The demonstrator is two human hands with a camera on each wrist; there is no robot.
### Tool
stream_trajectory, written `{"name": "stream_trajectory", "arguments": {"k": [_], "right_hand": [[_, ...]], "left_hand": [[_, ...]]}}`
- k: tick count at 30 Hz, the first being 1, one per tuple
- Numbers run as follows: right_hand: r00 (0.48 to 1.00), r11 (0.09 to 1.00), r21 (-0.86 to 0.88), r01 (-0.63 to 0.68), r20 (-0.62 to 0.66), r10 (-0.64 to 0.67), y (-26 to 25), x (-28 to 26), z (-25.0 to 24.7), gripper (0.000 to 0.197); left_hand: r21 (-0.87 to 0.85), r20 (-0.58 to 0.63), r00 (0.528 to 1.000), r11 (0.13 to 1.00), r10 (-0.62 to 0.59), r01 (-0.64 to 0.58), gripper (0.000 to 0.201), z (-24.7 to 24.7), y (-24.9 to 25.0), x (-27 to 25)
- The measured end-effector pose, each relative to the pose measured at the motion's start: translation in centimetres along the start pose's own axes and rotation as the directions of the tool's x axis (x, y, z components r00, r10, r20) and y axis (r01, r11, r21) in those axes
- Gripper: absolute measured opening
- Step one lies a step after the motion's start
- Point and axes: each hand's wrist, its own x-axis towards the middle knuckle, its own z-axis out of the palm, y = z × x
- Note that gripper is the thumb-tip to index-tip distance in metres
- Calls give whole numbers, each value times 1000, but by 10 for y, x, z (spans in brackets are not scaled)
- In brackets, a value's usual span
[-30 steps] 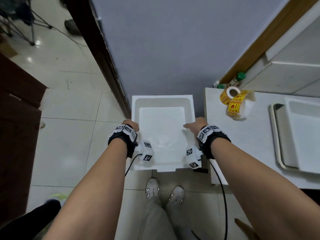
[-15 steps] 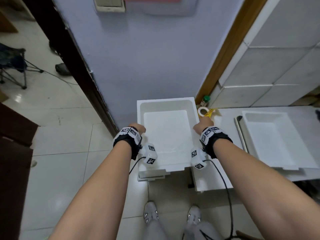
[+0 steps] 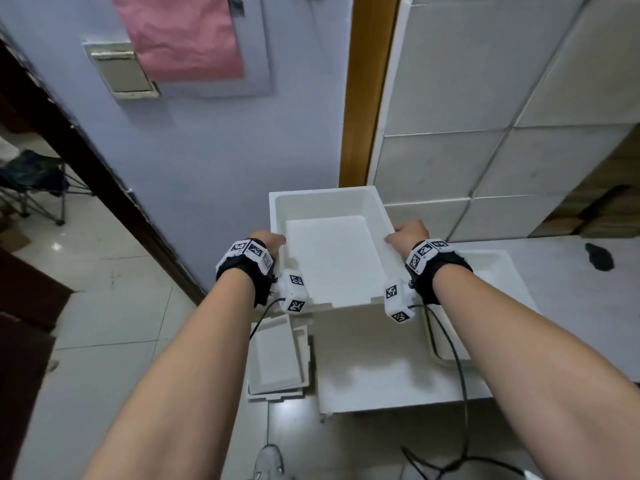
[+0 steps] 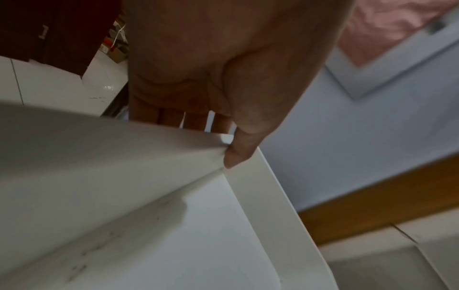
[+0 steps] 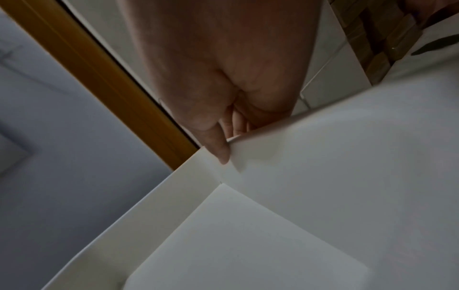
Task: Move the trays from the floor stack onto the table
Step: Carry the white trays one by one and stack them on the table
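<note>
I hold a white rectangular tray (image 3: pixel 332 258) level in the air, above the left end of the white table (image 3: pixel 381 368). My left hand (image 3: pixel 268 241) grips its left rim, thumb (image 4: pixel 239 153) inside the wall and fingers under the lip. On the opposite rim my right hand (image 3: pixel 407 234) grips the same way, thumb (image 5: pixel 218 149) over the edge. Below, a stack of white trays (image 3: pixel 277 362) lies on the floor beside the table. Another white tray (image 3: pixel 498 271) rests on the table behind my right forearm.
A grey wall with a pink sheet (image 3: pixel 183 32) and a wooden door frame (image 3: pixel 367 88) stand just beyond the tray. A dark object (image 3: pixel 599 258) lies on the table at the far right. Cables (image 3: pixel 457 455) trail over the tiled floor near my shoe (image 3: pixel 268 462).
Both hands have lifted the tray up from the floor stack and carried it rightward over the table's left end. My view has tilted up toward the wall.
</note>
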Motion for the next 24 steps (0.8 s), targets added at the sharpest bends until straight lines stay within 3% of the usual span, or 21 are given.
{"name": "stream_trajectory", "arguments": {"k": [6, 12, 17, 24], "right_hand": [[996, 995, 46, 91, -9, -91, 59, 24, -94, 24], [995, 999, 28, 24, -95, -21, 116, 42, -174, 23], [991, 999, 23, -43, -123, 45, 167, 53, -214, 22], [989, 997, -36, -71, -135, 65, 229, 51, -228, 20]], "left_hand": [[-102, -73, 997, 994, 23, -30, 39, 89, 58, -42], [-126, -20, 998, 990, 59, -61, 39, 171, 116, -78], [-2, 26, 996, 996, 85, -85, 43, 227, 139, -84], [68, 160, 983, 992, 91, -102, 38, 289, 123, -65]]}}
